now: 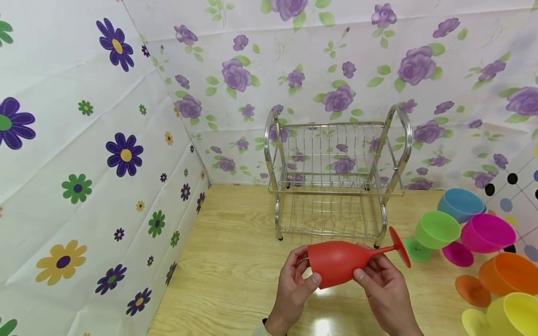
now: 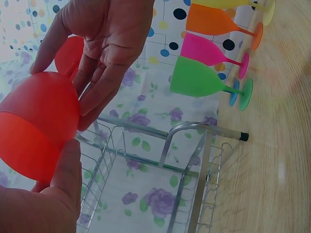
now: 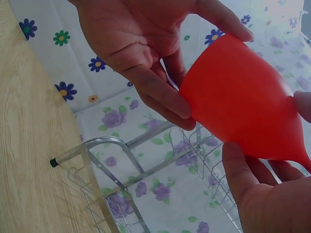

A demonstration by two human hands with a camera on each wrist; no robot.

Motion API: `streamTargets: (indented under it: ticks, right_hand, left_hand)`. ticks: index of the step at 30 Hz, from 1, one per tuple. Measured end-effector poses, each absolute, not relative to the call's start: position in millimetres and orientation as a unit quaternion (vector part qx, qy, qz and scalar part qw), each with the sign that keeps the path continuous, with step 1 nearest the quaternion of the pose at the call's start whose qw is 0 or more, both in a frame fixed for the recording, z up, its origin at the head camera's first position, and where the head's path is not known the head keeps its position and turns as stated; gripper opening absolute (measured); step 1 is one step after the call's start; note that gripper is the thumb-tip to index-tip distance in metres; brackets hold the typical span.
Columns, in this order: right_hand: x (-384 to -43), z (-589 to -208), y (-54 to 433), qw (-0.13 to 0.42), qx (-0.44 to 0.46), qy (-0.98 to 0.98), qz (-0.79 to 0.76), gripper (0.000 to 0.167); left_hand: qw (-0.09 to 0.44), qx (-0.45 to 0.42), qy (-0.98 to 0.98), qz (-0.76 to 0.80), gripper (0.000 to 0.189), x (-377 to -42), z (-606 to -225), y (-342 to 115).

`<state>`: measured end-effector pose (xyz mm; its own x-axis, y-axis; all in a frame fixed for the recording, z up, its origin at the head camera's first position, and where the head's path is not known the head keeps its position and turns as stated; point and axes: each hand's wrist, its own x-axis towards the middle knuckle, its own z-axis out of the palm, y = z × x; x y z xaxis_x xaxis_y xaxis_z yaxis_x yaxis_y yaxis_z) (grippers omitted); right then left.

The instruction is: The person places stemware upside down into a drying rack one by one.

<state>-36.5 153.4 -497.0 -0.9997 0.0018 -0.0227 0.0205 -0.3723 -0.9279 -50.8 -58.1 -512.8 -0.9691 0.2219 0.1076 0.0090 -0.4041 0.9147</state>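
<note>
A red plastic wine glass (image 1: 338, 262) lies sideways in the air in front of the rack, its mouth toward the left and its foot toward the right. My left hand (image 1: 296, 287) grips the rim end, thumb on the near side and fingers behind. My right hand (image 1: 386, 289) holds the bowl near the stem, its thumb on the near side and fingers beneath. In the left wrist view the glass (image 2: 39, 121) shows its rounded bowl between both hands. The right wrist view shows the bowl (image 3: 243, 97) with fingers on both ends.
A two-tier metal dish rack (image 1: 332, 191) stands at the back of the wooden table (image 1: 227, 261). To the right stand blue (image 1: 461, 205), green (image 1: 437, 229), magenta (image 1: 487, 233), orange (image 1: 510, 275) and yellow (image 1: 514, 315) goblets. Flowered sheets (image 1: 252, 88) cover the walls.
</note>
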Motion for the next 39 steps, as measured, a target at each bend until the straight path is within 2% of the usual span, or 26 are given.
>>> streamTargets:
  ticks: [19, 28, 39]
  right_hand:
    - [-34, -493, 153, 0.017, 0.003, 0.56, -0.828, 0.056]
    - [-34, -493, 150, -0.003, 0.004, 0.57, -0.822, 0.058]
    - [-46, -488, 152, -0.045, -0.051, 0.597, -0.8, 0.06]
  left_hand:
    - [0.074, 0.121, 0.535, 0.833, 0.059, -52, -516, -57]
    - [0.073, 0.125, 0.527, 0.837, 0.059, -52, -516, -56]
    - [0.055, 0.159, 0.533, 0.829, 0.058, -58, -517, -59]
